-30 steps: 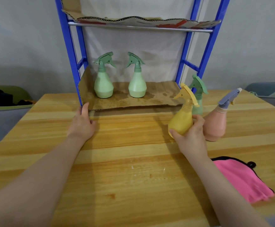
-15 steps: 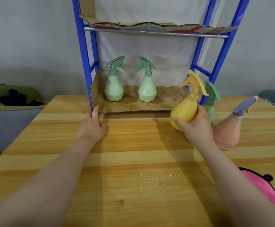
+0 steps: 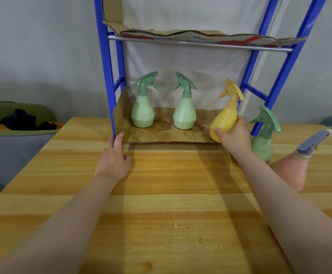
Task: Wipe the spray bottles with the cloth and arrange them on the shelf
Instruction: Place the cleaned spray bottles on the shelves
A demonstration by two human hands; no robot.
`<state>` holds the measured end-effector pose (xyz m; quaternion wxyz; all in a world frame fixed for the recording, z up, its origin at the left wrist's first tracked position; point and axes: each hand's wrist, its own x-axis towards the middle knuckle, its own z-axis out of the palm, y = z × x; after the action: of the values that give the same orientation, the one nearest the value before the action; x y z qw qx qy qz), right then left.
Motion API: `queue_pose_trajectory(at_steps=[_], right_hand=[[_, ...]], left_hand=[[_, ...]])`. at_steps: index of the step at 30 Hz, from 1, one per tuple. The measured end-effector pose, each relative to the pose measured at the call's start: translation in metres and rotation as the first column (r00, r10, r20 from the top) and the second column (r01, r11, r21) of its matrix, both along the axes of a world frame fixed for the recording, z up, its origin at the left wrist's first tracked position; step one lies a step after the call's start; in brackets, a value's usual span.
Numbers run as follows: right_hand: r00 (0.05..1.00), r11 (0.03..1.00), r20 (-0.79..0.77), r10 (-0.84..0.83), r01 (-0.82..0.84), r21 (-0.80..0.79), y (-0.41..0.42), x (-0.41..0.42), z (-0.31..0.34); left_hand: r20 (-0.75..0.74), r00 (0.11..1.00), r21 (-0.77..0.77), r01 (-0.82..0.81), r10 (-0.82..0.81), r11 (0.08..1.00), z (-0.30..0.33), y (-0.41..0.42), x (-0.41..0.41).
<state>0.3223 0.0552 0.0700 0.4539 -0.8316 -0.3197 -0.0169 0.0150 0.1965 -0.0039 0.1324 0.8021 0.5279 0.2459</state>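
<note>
My right hand (image 3: 234, 137) grips a yellow spray bottle (image 3: 225, 115), tilted, over the right front of the cardboard-lined lower shelf (image 3: 161, 133). Two light green spray bottles (image 3: 143, 111) (image 3: 184, 113) stand upright side by side on that shelf. My left hand (image 3: 113, 159) rests flat on the table, its fingertips touching the shelf's front left corner by the blue post (image 3: 107, 76). Right of the shelf a third green spray bottle (image 3: 264, 139) and a pink bottle with a grey trigger (image 3: 293, 171) stand on the table. The cloth is out of view.
The wooden table (image 3: 161, 214) stretches toward me. An upper shelf (image 3: 200, 38) lined with cardboard and a steel bar spans the blue frame. A grey bin with a green cover and dark items (image 3: 17, 123) stands to the left of the table.
My right hand has lifted the yellow bottle from beside the other bottles and carried it forward to the shelf's right front. The pink cloth has left the view. My left hand stays put.
</note>
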Motion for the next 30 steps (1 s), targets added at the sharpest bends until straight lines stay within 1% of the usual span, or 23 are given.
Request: queue_pose_trajectory(at_steps=[4,8,13,19,23,26,30], right_hand=[[1.0,0.999,-0.004,-0.018,0.018,-0.049,0.021,0.015,-0.002],[0.998,0.995,-0.047,-0.046,0.042,-0.09,0.042,0.033,0.003],[0.996,0.994,-0.064,-0.062,0.056,-0.098,0.057,0.045,0.002],[0.995,0.995,-0.083,-0.048,0.04,-0.093,0.058,0.05,0.001],[0.992,0.989,-0.106,-0.073,0.058,-0.139,0.053,0.047,-0.005],[0.997,0.99,-0.048,-0.057,0.051,-0.129,0.043,0.04,-0.008],[0.999,0.992,0.027,0.038,-0.034,-0.125,0.015,0.02,-0.015]], left_hand=[[-0.005,1.0,0.017,-0.015,0.015,1.0,-0.001,0.0,0.001],[0.0,1.0,0.031,-0.017,0.017,0.999,-0.001,0.0,0.002],[-0.001,1.0,0.039,-0.004,0.004,0.999,-0.001,0.0,0.002],[-0.009,1.0,0.053,-0.007,0.007,0.999,-0.001,0.001,0.003],[0.0,1.0,0.046,-0.003,0.003,0.999,0.0,0.001,0.002],[0.0,1.0,0.047,0.003,-0.003,0.999,0.0,0.001,0.002],[-0.002,1.0,0.048,0.004,-0.004,0.999,0.001,0.0,0.002]])
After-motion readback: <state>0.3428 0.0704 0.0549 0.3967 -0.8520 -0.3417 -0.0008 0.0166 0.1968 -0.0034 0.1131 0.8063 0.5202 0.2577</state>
